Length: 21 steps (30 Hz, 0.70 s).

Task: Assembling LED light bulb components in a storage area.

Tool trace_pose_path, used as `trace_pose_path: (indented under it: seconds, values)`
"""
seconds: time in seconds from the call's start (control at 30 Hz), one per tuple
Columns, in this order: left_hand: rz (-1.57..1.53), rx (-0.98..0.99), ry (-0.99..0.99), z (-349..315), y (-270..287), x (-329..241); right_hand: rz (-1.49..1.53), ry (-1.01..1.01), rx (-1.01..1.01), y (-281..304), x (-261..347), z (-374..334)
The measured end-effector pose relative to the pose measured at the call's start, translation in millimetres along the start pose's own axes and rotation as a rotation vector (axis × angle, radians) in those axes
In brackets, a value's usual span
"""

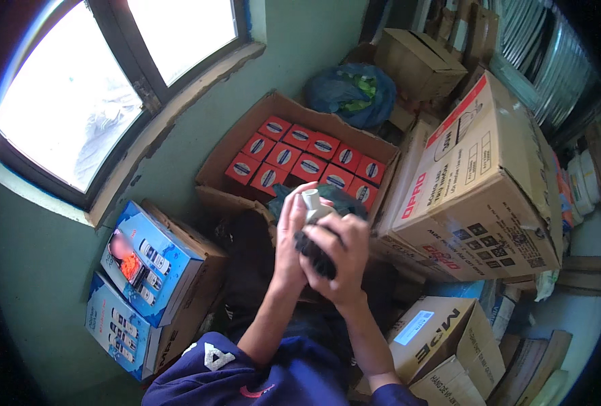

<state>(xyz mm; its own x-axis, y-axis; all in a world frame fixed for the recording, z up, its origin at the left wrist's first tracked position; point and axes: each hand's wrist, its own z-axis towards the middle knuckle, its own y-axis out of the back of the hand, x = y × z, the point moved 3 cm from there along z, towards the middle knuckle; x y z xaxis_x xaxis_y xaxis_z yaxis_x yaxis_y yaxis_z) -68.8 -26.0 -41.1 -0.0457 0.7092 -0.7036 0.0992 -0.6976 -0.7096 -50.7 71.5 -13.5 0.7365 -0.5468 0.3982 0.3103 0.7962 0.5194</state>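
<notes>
In front of my body both hands are on a pale grey plastic fitting (312, 203) with a short round neck pointing up. A black ribbed piece (314, 254) shows below it, between my hands; whether the two are joined I cannot tell. My left hand (288, 233) presses along the left side of the fitting, fingers stretched up and curving round it. From the right, my right hand (346, 254) wraps over it with bent fingers. Just beyond them stands an open carton (209, 196) holding several small red boxes (308, 166) and a dark plastic bag (341, 199).
Blue printed boxes (161, 264) stand at the left below a window (155, 101). Large cardboard cartons (449, 223) are stacked at the right, with another carton (436, 331) nearer me. A blue plastic bag (351, 95) lies behind the open carton.
</notes>
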Motion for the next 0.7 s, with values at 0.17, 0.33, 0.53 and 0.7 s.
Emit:
trace_pose_path:
  seconds: [0.17, 0.33, 0.53, 0.7]
  values:
    - [0.166, 0.084, 0.053, -8.4, -2.7, -6.4, 0.247, -0.607, -0.295, 7.5, -21.0, -7.8]
    - [-0.027, -0.067, 0.048, -9.8, 8.9, -14.7, 0.189, -0.156, -0.141, 7.3, -5.3, 1.1]
    - [0.236, 0.274, 0.183, -11.3, 10.8, -11.5, 0.437, -0.59, -0.198, 11.6, -12.7, 2.8]
    - [0.043, 0.121, 0.216, 2.5, 23.6, -5.9, 0.309, -0.478, -0.04, 15.2, -4.7, -13.5]
